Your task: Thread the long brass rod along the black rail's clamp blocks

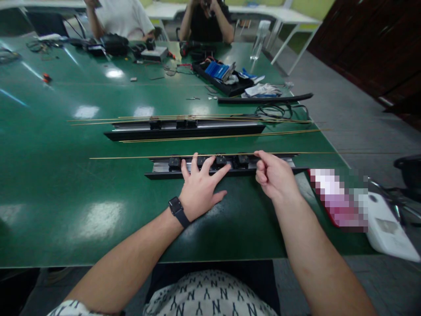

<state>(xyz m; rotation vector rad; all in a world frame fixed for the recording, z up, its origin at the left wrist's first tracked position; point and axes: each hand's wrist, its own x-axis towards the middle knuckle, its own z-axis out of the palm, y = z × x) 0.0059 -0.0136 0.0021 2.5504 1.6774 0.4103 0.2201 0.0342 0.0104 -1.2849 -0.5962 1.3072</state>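
Straight in front of me a black and silver metal channel [161,167] lies lengthwise on the green table, with several black blocks [242,161] set in it. Along its far edge runs a long thin brass-coloured rod [131,157]. My left hand [200,186] rests over the channel, fingers spread; the fingertips touch the blocks and reach close to the rod. At the channel's right part, my right hand [272,173] pinches the rod between thumb and forefinger, the other fingers curled in.
Farther back lies a second channel [184,131] with blocks and several thin rods. Behind it are a black cable [276,112], a black strip [263,99], gloves [263,90] and a black tray [235,87]. A white device [388,224] sits at right. Two people sit across the table [66,175].
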